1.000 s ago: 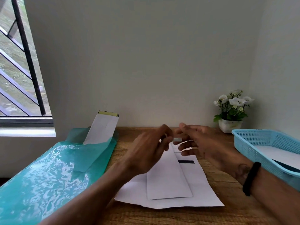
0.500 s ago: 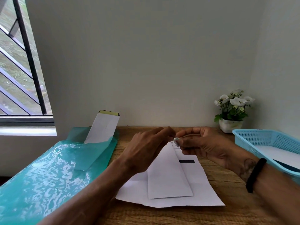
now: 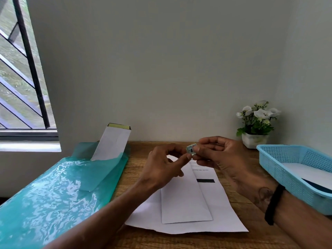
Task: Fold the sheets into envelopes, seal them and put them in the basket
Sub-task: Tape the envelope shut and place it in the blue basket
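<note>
Head view, centre of the frame: your left hand point(image 3: 162, 165) and right hand point(image 3: 221, 157) meet above a wooden desk point(image 3: 143, 238), both pinching a small silvery piece with dark stripes point(image 3: 191, 150); what it is cannot be told at this size. Your right thumb and forefinger clamp its right edge, the other fingers curled loosely beneath. Your left forefinger and thumb reach up to its lower left corner, the remaining fingers bent toward the palm. A black band point(image 3: 274, 203) circles your right wrist.

Below your hands, a white envelope point(image 3: 185, 200) lies flat on a larger printed sheet point(image 3: 221, 209), whose text lines and black bar show just right of the envelope. Both rest on the desk, lower centre of the frame.

At the left, a glossy teal plastic sleeve point(image 3: 53, 198) covers the desk edge, and another white envelope point(image 3: 113, 142) with a yellowish strip along its top stands out of the sleeve, leaning against the wall. At the right edge, a light blue perforated basket point(image 3: 280, 164) sits on the desk, well apart from the sheet, with white paper point(image 3: 309, 171) lying inside. Behind it, a small white pot of white flowers point(image 3: 255, 126) stands by the wall. A barred window point(image 3: 21, 69) fills the upper left.
</note>
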